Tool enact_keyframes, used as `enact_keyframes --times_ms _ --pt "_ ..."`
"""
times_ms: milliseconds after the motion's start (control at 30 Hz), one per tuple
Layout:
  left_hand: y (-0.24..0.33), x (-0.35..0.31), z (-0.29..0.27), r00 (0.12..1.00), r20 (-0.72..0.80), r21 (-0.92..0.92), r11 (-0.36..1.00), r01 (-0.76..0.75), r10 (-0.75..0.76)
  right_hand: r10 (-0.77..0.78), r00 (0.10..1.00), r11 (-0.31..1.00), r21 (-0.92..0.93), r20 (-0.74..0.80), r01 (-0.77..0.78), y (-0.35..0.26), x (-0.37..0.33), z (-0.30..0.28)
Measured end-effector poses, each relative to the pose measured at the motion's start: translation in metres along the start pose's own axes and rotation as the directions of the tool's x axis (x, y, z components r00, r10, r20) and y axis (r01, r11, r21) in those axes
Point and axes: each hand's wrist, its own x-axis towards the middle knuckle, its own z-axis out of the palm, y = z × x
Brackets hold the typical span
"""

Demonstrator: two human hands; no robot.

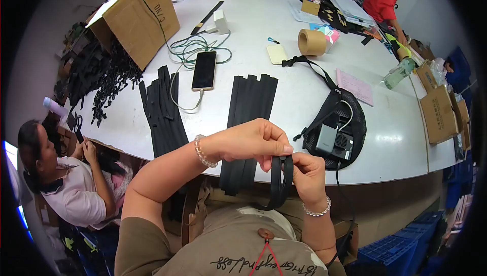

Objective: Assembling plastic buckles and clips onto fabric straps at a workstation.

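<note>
A narrow black fabric strap hangs in a loop in front of my body, just off the table's near edge. Its upper end is pinched by my left hand, which reaches across from the left with fingers closed. Close beside it, my right hand is closed on the same strap between thumb and fingers. A small dark piece sits at the top of the loop, too small to name. Under my left wrist lies a neat row of flat black strips, jutting over the table edge. A looser pile of black strips lies farther left.
On the white table are a phone with a cable, a tape roll, a black mesh pouch with a device, a bottle and a tilted carton. One person sits at left; another, in red, stands far right.
</note>
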Motion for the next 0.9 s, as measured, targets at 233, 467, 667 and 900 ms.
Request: enact_keyframes --times_ms 233,467,667,900 --pt "-0.016 -0.002 0.012 0.986 -0.105 -0.200 0.969 -0.147 0.128 -0.086 0.994 0.996 -0.037 -0.066 0.084 0.006 -0.005 0.011" --pt "-0.024 -0.010 0.021 0.988 -0.100 -0.188 0.973 -0.136 0.119 -0.270 0.962 0.913 -0.329 -0.048 0.240 0.019 -0.027 0.014" --pt "-0.034 -0.014 0.030 0.984 -0.042 -0.137 0.974 -0.178 0.174 -0.301 0.953 0.823 -0.498 0.025 0.273 0.003 -0.043 0.021" --pt "-0.012 -0.020 0.033 0.995 -0.027 -0.097 0.991 -0.095 0.093 -0.199 0.968 0.943 -0.299 -0.149 0.148 0.016 -0.046 0.026"
